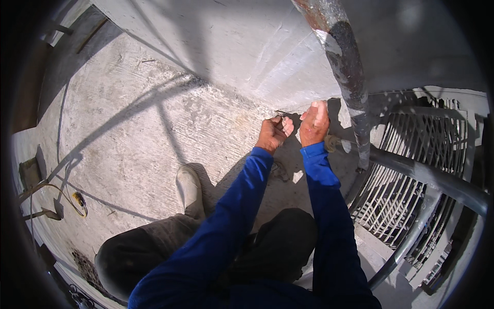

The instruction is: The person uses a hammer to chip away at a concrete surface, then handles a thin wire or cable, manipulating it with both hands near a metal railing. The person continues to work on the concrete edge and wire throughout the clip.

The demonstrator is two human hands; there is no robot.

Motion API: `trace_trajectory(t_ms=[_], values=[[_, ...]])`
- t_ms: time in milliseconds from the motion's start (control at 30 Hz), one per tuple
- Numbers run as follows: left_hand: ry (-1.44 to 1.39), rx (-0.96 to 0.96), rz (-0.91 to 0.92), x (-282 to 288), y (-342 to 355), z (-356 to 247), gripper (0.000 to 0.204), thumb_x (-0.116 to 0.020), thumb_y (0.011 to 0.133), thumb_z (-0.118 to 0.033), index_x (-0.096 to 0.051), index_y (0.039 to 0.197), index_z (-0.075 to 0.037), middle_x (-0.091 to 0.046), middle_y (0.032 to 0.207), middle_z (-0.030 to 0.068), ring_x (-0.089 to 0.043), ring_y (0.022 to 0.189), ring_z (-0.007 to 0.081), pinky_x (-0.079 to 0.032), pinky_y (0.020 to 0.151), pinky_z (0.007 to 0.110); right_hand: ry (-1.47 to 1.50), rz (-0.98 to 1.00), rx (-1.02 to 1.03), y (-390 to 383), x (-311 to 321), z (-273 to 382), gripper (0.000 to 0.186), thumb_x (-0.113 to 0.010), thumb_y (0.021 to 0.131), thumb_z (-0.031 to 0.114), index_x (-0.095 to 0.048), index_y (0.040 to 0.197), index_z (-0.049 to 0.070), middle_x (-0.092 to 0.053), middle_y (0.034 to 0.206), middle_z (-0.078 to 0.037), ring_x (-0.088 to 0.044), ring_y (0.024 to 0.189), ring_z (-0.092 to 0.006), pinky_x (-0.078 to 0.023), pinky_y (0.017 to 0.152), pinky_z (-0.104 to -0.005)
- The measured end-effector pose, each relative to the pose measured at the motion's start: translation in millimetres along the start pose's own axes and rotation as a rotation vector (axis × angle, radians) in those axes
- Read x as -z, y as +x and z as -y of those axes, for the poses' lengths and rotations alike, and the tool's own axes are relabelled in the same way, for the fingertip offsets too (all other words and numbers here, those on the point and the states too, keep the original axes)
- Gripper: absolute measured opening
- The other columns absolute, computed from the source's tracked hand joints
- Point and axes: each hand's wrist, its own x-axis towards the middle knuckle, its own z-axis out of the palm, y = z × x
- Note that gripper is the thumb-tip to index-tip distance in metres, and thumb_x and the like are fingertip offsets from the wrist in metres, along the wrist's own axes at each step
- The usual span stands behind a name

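Observation:
I squat at the foot of a pale smooth wall [257, 56], with both arms in blue sleeves stretched forward. My left hand [275, 134] is closed, its fingers curled just above the rough concrete floor [139, 118]. A short dark thin piece [281, 112] shows just past its fingertips; I cannot tell whether the hand touches it. Close on the right, my right hand [315, 123] is closed too, fingers bent and thumb side up near the wall's bottom edge. Whatever either hand holds is hidden or too small to name.
A paint-stained pipe [350, 77] rises right of my right hand. It stands by a grey horizontal rail [427, 175] with rope tied near its end. Beyond lies a slatted metal grating [396, 190]. At far left is a yellow cable [67, 195]; my boot [189, 185] rests on the floor.

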Motion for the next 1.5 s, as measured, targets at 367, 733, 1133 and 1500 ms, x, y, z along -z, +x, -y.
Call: trace_trajectory(t_ms=[367,733,1133,1500], values=[[-0.070,0.055,0.004,-3,9,3,0.008,-0.051,0.081,-0.006,-0.056,0.082,0.000,-0.064,0.079,0.0116,-0.064,0.074,0.0257,-0.055,0.076,0.041,-0.171,-0.090,0.182,3,-6,-26,0.026,-0.044,0.100,0.022,-0.047,0.084,0.002,-0.050,0.064,-0.011,-0.052,0.055,-0.0213,-0.041,0.054,-0.0353],[-0.130,-0.150,-0.038,-11,27,12,0.015,-0.046,0.088,-0.007,-0.057,0.082,0.000,-0.061,0.073,0.0089,-0.059,0.067,0.0195,-0.052,0.068,0.036,-0.170,-0.037,0.174,-2,-2,-41,0.022,-0.044,0.101,0.021,-0.052,0.095,0.002,-0.053,0.074,-0.010,-0.053,0.058,-0.0180,-0.043,0.056,-0.0334],[0.035,-0.237,0.031,22,68,-19,0.021,-0.038,0.093,-0.006,-0.057,0.092,0.003,-0.058,0.079,0.0107,-0.055,0.070,0.0196,-0.051,0.065,0.035,-0.086,0.024,0.116,-9,-20,-21,0.025,-0.043,0.101,0.025,-0.051,0.093,0.003,-0.051,0.070,-0.010,-0.051,0.058,-0.0194,-0.043,0.057,-0.0349],[-0.350,-0.132,-0.131,14,70,-7,0.014,-0.045,0.093,0.003,-0.057,0.098,0.006,-0.059,0.095,0.0131,-0.057,0.091,0.0224,-0.055,0.074,0.035,-0.211,-0.049,0.206,-1,-17,-46,0.027,-0.045,0.100,0.023,-0.046,0.083,0.003,-0.050,0.064,-0.010,-0.052,0.058,-0.0217,-0.042,0.056,-0.0360]])
